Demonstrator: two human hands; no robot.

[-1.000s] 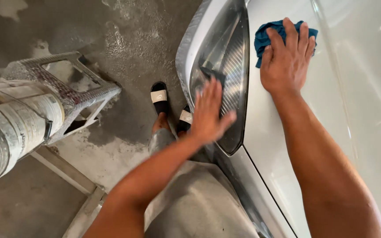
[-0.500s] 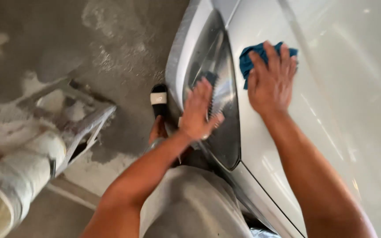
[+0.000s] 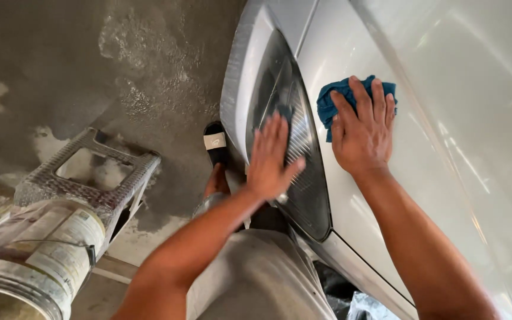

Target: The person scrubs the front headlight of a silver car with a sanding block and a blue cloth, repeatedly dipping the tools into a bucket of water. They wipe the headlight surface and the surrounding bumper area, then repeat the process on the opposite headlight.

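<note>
A white car body (image 3: 445,118) fills the right side, with a dark headlight (image 3: 294,166) at its front corner. My left hand (image 3: 271,160) lies flat on the headlight lens, fingers spread, with a small dark piece under the fingertips. My right hand (image 3: 362,130) presses a blue cloth (image 3: 333,101) against the white panel just right of the headlight. The cloth is bunched under my fingers and palm.
A grey plastic stool (image 3: 87,178) stands on the stained concrete floor (image 3: 120,71) at the left. A dirty white bucket (image 3: 37,261) sits at the lower left. My foot in a black sandal (image 3: 216,148) rests beside the bumper. Grey shorts (image 3: 262,284) show below.
My right hand has slid the blue cloth along the white panel beside the headlight. My left hand stays flat on the lens. The view has shifted, with the stool and bucket lower left.
</note>
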